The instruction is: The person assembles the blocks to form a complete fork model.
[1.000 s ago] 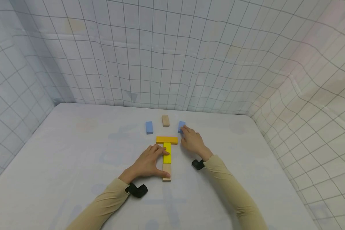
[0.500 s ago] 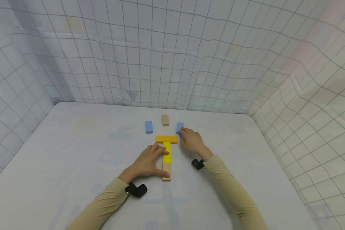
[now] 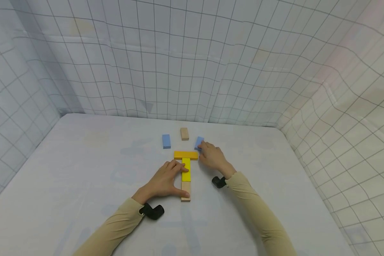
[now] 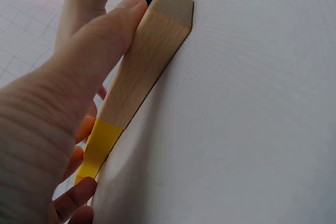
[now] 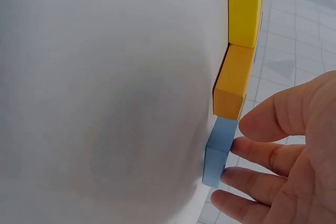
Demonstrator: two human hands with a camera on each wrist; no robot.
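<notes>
My left hand [image 3: 166, 179] stretches along a column of blocks. Its thumb rests on a plain wooden block [image 3: 185, 187], and its fingertips touch a yellow block [image 3: 186, 176] end to end with it. Across the yellow block's far end lies an orange block [image 3: 180, 155], making a T. My right hand [image 3: 213, 157] is to the right of the orange block, its extended fingers [image 5: 257, 178] touching a small blue block [image 5: 219, 150] that lies slanted on the table. The right thumb [image 5: 265, 121] is close by the orange block's end.
A second blue block [image 3: 166, 141] lies beyond the orange block on the left. Another wooden block [image 3: 184, 134] is between the two blue ones, farther back. Behind the white table [image 3: 92, 170] hangs a gridded curtain [image 3: 192, 64].
The right hand's blue block has slid slightly toward me and to the left, nearing the orange block's right end, and has turned a little. The left hand stays put.
</notes>
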